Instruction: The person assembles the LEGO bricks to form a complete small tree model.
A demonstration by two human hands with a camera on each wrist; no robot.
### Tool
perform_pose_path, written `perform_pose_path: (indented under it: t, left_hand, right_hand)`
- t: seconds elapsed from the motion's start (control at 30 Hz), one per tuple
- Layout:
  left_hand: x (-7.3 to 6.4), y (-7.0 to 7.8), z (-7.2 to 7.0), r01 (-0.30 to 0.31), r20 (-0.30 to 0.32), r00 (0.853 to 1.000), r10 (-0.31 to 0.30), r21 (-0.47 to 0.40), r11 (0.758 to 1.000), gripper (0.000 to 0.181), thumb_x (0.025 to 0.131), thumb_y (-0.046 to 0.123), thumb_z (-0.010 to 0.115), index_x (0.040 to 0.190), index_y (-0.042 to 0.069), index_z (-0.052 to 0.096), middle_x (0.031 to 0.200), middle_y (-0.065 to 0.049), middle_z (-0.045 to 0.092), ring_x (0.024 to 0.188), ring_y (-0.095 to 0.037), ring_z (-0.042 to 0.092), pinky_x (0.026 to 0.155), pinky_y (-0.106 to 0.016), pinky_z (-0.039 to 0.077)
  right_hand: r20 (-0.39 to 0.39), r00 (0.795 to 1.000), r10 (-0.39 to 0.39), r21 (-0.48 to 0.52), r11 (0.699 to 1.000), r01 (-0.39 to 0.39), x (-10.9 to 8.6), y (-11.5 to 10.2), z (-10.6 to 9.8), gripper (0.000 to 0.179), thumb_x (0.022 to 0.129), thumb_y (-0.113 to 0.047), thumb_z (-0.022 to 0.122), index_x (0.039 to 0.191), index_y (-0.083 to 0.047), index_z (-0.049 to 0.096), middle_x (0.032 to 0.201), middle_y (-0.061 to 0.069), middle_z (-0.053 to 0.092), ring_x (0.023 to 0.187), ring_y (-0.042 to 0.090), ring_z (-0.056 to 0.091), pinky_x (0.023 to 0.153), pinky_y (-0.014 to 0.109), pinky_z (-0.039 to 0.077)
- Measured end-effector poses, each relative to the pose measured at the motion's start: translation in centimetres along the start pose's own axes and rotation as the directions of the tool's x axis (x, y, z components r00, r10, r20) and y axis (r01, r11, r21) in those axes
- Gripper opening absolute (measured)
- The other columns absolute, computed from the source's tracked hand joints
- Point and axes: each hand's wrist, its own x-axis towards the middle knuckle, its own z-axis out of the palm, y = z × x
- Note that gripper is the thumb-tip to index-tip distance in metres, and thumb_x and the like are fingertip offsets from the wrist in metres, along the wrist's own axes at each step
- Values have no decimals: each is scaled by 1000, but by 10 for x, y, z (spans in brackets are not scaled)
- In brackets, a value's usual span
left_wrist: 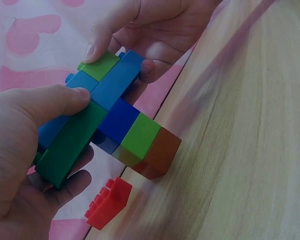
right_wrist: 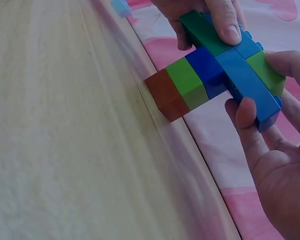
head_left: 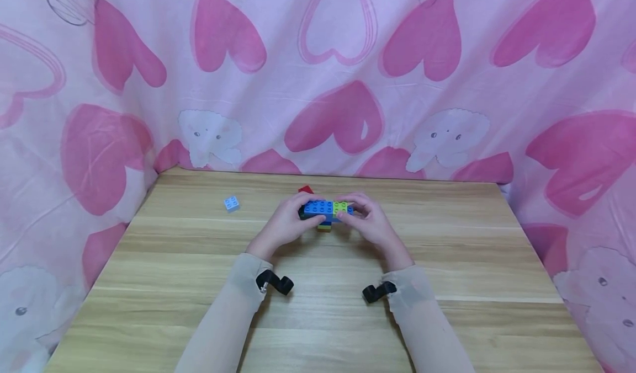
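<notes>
Between both hands is a T-shaped toy brick build. Its top bar has a dark green brick and a blue brick side by side underneath. A longer blue brick and a lime brick sit studs-up over them. Below hangs a stem of dark blue, lime and brown bricks, its brown end close over the table. My left hand grips the green end, thumb on the near side. My right hand holds the other end, thumb at the lime brick and fingertips under the blue one.
A red sloped brick lies on the table just behind the build, partly hidden in the head view. Farther left is a small light blue brick. A pink heart-patterned curtain borders the table's back and sides.
</notes>
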Motion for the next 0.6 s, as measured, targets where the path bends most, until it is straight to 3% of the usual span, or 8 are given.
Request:
perform_pose_path:
  t: [0.27, 0.6]
  left_hand:
    - [0, 2, 0, 18, -2, 1000, -18, -7, 1000, 50, 101, 32, 82, 146, 17, 68, 144, -4, 65, 128, -30, 60, 112, -54, 53]
    - [1, 1, 1, 15, -1, 1000, -14, 1, 1000, 50, 101, 33, 82, 146, 17, 69, 142, -2, 66, 127, -28, 59, 113, -53, 52]
  right_hand:
    - [11, 1000, -6, 32, 999, 5, 1, 3, 0, 41, 105, -16, 76, 143, -1, 68, 146, 14, 57, 127, 35, 61, 89, 30, 63]
    - [11, 1000, -14, 52, 999, 13, -1, 5, 0, 37, 105, -17, 77, 141, -9, 71, 147, 12, 59, 121, 34, 62, 89, 30, 63]
